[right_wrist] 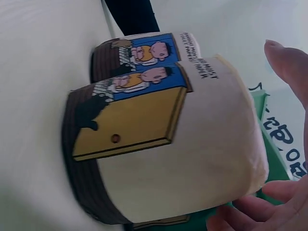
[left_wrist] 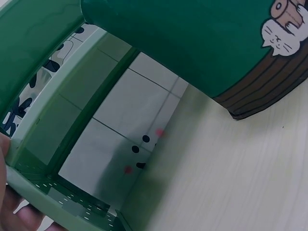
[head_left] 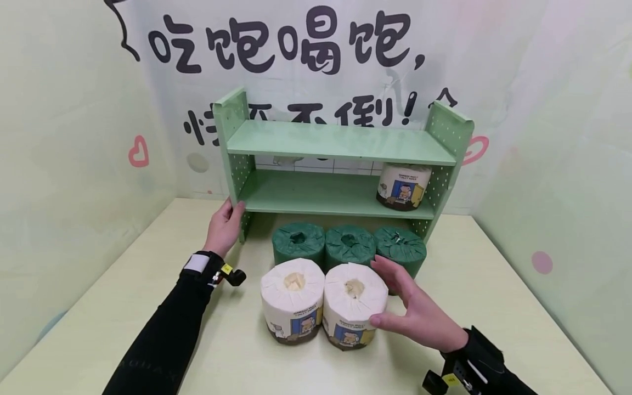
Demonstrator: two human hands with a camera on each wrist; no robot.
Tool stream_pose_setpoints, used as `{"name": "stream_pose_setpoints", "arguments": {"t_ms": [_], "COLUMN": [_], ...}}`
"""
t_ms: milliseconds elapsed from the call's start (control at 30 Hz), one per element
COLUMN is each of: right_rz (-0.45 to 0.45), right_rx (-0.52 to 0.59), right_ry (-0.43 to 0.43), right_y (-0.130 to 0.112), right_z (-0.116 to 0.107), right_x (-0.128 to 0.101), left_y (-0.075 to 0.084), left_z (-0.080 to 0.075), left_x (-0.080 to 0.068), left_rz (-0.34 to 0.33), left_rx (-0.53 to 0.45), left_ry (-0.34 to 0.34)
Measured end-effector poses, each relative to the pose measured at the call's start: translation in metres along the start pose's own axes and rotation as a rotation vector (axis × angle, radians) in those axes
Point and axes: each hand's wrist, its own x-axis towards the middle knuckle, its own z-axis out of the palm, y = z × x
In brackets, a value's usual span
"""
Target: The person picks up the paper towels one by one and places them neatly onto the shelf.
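Observation:
My left hand (head_left: 222, 229) grips the lower left side panel of a small green shelf (head_left: 321, 191), thumb in front; in the left wrist view its fingers (left_wrist: 28, 217) curl round the panel's edge. My right hand (head_left: 422, 315) is spread around the right side of a white-wrapped toilet paper roll (head_left: 354, 307), thumb near its front and fingers behind. The right wrist view shows the thumb apart from this roll (right_wrist: 168, 139) and the fingers close beside its top edge. A second white toilet paper roll (head_left: 292, 302) stands against its left side.
Three green-wrapped toilet paper rolls (head_left: 349, 244) stand in a row behind the white ones, before the shelf's bottom opening. Another white roll (head_left: 402, 187) sits at the right end of the middle shelf board. Printed fabric walls (head_left: 558, 164) enclose the pale table (head_left: 237, 340).

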Motion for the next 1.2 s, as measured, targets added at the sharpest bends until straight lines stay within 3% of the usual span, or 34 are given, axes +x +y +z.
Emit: {"name": "stream_pose_setpoints", "arguments": {"t_ms": [600,833,1200], "right_rz": [0.132,0.105,0.191], "right_rx": [0.104,0.120,0.186], "right_ry": [-0.035,-0.025,-0.026], "right_y": [0.021,0.021,0.026], "right_z": [0.025,0.032,0.037], "right_x": [-0.003,-0.003,0.000], "left_y": [0.003,0.003,0.004], "left_z": [0.001,0.001,0.000], "left_x": [-0.001,-0.002,-0.003], "left_rz": [-0.004,-0.001,-0.006], "left_rx": [0.004,-0.005,0.004], "left_ry": [0.002,-0.002,-0.002]}}
